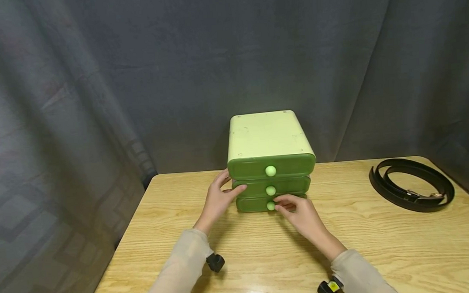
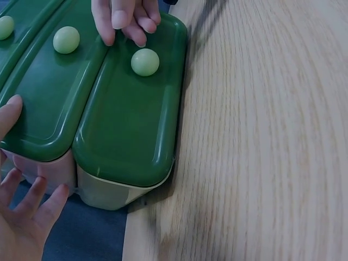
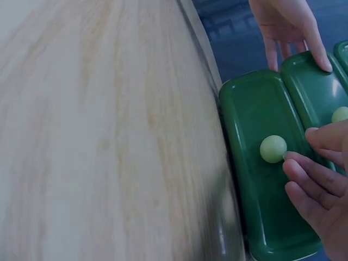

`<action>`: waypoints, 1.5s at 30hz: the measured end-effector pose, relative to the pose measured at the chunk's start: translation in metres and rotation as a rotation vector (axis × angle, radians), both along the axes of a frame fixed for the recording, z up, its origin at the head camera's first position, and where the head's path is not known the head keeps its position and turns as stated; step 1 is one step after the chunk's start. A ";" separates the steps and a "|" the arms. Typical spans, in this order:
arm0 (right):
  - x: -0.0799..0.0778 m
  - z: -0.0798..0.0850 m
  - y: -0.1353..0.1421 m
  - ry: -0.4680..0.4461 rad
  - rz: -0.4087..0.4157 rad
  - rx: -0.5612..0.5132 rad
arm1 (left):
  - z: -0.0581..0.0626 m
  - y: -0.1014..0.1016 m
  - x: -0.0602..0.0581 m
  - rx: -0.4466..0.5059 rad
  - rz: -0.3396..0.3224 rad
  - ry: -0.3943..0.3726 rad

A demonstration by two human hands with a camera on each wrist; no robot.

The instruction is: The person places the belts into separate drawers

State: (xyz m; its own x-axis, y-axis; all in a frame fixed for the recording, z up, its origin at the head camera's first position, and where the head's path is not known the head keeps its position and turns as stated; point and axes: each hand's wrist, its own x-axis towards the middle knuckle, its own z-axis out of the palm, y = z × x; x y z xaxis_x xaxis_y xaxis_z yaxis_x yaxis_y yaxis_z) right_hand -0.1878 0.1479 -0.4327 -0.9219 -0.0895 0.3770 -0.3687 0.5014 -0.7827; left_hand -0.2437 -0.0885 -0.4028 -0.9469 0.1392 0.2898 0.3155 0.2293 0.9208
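Observation:
A small cream drawer cabinet (image 1: 267,134) with three green drawer fronts stands on the table, each front bearing a round pale green knob. My left hand (image 1: 218,202) rests against the cabinet's left side, its thumb on the front of the middle drawer (image 1: 256,189) and its fingers spread along the side. At the bottom drawer (image 2: 128,122), my right hand (image 1: 302,215) is beside the bottom knob (image 3: 273,149). In the right wrist view its fingertips lie close to that knob, not wrapped around it; whether they touch it is hard to tell. All three drawers look closed.
A coiled black belt (image 1: 412,185) with a metal buckle lies at the right of the wooden table (image 1: 360,237). Grey curtains (image 1: 254,54) hang behind the table and along its left side.

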 end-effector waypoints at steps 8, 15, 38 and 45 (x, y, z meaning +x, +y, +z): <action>-0.004 -0.003 -0.001 -0.042 -0.001 0.067 | 0.010 0.003 0.008 0.018 -0.004 -0.018; -0.008 -0.006 -0.005 -0.104 0.056 0.101 | 0.028 0.004 0.023 0.020 -0.004 -0.025; -0.018 -0.009 -0.011 -0.170 -0.013 -0.048 | -0.003 0.008 0.003 0.115 0.047 -0.024; -0.019 -0.010 -0.012 -0.165 -0.043 -0.043 | -0.003 0.008 0.003 0.146 0.061 -0.048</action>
